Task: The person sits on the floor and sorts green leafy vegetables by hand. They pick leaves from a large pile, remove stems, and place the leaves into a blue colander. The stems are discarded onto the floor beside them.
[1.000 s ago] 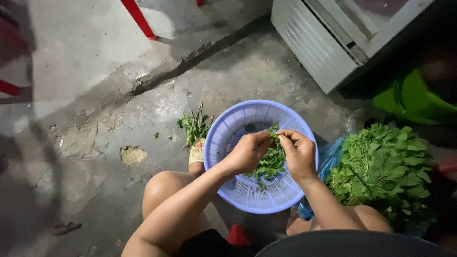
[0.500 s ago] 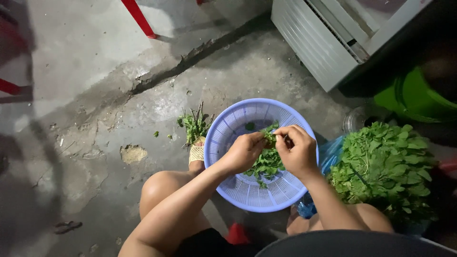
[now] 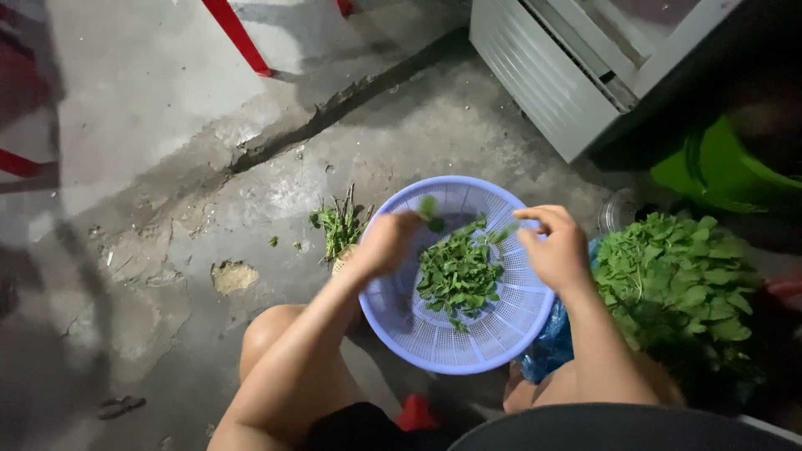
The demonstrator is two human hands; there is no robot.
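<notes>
A round blue plastic basket (image 3: 501,338) sits on the ground between my knees, with a heap of picked green leaves (image 3: 458,271) in it. Over the basket's left rim, my left hand (image 3: 383,244) is blurred and pinches a small leafy sprig (image 3: 430,210) at its fingertips. My right hand (image 3: 555,248) hovers above the right rim with its fingers curled. Whether it holds a stem is unclear. The two hands are apart, with the leaf heap between them.
A big bunch of leafy greens (image 3: 678,284) lies to the right on a blue plastic bag (image 3: 547,347). Discarded stems (image 3: 338,224) lie on the cracked concrete left of the basket. A white slatted appliance (image 3: 551,71), a green container (image 3: 718,171) and red chair legs (image 3: 236,35) stand behind.
My hands, which were together over the leaves pinching one sprig, have pulled apart: the left toward the left rim with the sprig, the right toward the right rim.
</notes>
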